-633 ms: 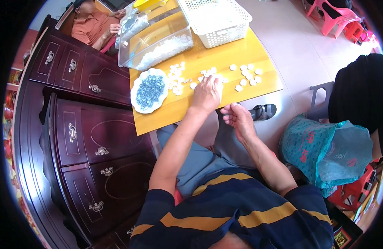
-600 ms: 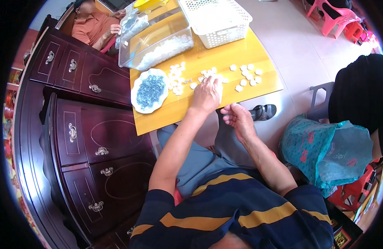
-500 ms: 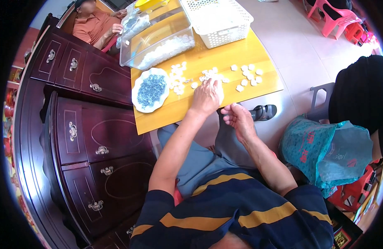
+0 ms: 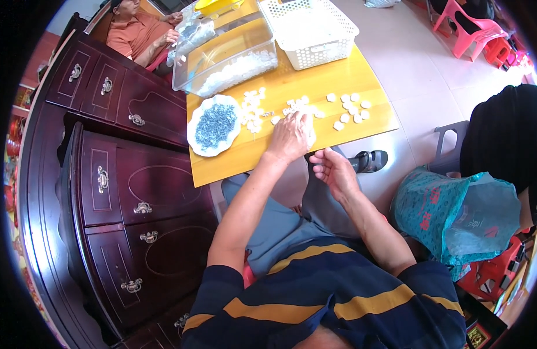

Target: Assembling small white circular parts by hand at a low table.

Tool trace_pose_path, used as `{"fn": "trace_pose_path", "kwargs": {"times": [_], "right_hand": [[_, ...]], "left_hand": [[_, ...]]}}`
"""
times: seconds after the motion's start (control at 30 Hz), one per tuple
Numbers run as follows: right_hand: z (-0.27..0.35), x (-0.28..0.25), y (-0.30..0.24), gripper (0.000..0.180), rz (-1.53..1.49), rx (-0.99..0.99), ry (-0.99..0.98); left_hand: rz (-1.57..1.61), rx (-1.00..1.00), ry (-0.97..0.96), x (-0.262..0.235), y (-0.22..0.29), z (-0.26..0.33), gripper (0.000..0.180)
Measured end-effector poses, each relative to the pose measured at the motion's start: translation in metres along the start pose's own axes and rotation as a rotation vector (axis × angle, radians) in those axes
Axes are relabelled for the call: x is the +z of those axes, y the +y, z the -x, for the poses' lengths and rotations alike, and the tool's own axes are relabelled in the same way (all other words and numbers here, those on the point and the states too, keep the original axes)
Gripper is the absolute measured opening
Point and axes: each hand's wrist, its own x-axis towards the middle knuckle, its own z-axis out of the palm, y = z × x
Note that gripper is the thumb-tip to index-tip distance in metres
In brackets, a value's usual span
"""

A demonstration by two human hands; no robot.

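Observation:
My left hand (image 4: pixel 290 137) reaches over the yellow wooden table (image 4: pixel 370 78), fingers bent together at the near side of a middle cluster of small white plastic pieces (image 4: pixel 296 107). Its fingertips are hidden, so what they pinch cannot be made out. Just off the table's near edge, my right hand (image 4: pixel 336 173) is closed, palm side turned inward, with thumb and fingers drawn together; anything in them is too small to name. Left of the hands lie more white pieces (image 4: pixel 253 110), beside a scalloped white plate (image 4: pixel 194 139) heaped with small dark metallic parts (image 4: pixel 215 126). Several rounder white pieces (image 4: pixel 353 110) lie at the right.
A clear plastic bin (image 4: pixel 187 81) of white pieces and a white perforated basket (image 4: pixel 321 52) stand at the table's far side. Dark wooden drawers (image 4: pixel 158 186) line the left. A teal bag (image 4: pixel 425 203) sits at the right. Another person (image 4: pixel 140 35) sits far left.
The view has shifted slightly, so the table and its contents sit a little further right. Both hands keep nearly the same place and pose.

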Motion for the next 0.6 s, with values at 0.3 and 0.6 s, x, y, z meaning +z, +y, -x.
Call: {"fn": "trace_pose_path", "kwargs": {"times": [0.3, 0.6], "right_hand": [[0.002, 0.003, -0.001, 0.028, 0.007, 0.018, -0.04], [0.0, -0.004, 0.012, 0.02, -0.089, 0.101, -0.358]], "left_hand": [[0.291, -0.105, 0.165, -0.017, 0.001, 0.016, 0.009], [0.463, -0.126, 0.109, -0.029, 0.034, 0.069, 0.008]]}}
